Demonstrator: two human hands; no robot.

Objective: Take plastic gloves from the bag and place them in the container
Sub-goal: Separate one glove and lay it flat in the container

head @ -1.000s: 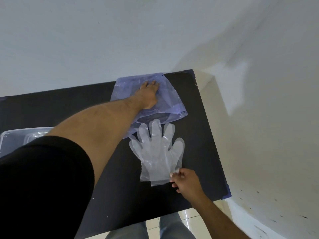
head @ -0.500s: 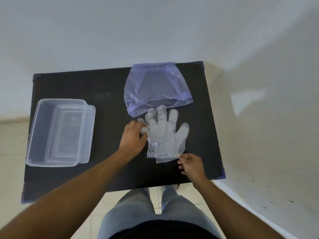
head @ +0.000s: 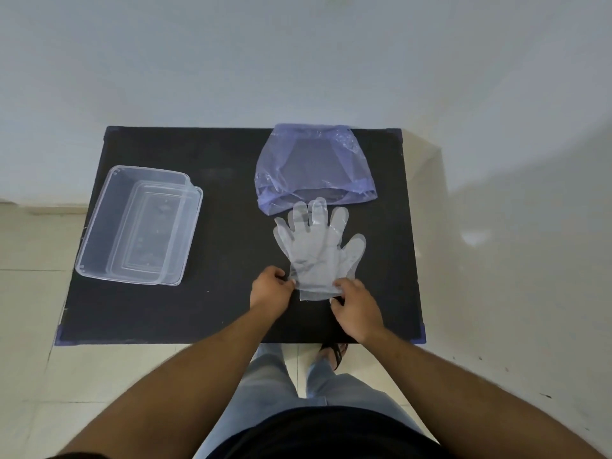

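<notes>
Clear plastic gloves [head: 318, 250] lie flat and stacked on the black table, fingers pointing toward the bag. The thin blue plastic bag [head: 314, 167] lies at the back right with its mouth toward the gloves. My left hand [head: 270, 289] pinches the left corner of the gloves' cuff. My right hand [head: 356, 306] pinches the cuff's right corner. An empty clear rectangular container [head: 109, 256] sits at the table's left, apart from both hands.
The black table [head: 225, 313] has blue corner guards and stands against a white wall [head: 298, 61]. A second clear tray or lid [head: 193, 200] lies nested under the container. Tiled floor and my legs show below the front edge.
My left hand left the bag, touched the gloves' thumb side, then slid down to the cuff. My right hand stayed at the cuff. The camera view swung left and down, revealing the container.
</notes>
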